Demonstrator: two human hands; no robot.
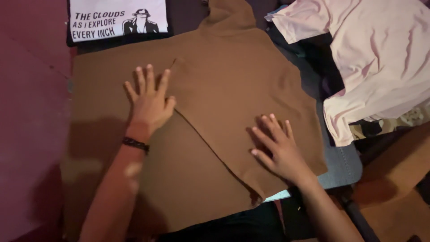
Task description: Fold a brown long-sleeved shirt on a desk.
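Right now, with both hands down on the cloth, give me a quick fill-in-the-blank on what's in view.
1. Both hands lie flat on a large garment coloured ____.
2. The dark braided band sits on the ____ wrist.
3. The right hand rests on the folded-over layer, fingers spread and holding ____.
4. The crumpled cloth at upper right is pale ____.

Missing words: brown; left; nothing; pink

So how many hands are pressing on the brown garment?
2. The left hand lies flat on the brown garment near its left side; the right hand lies flat near its lower right edge.
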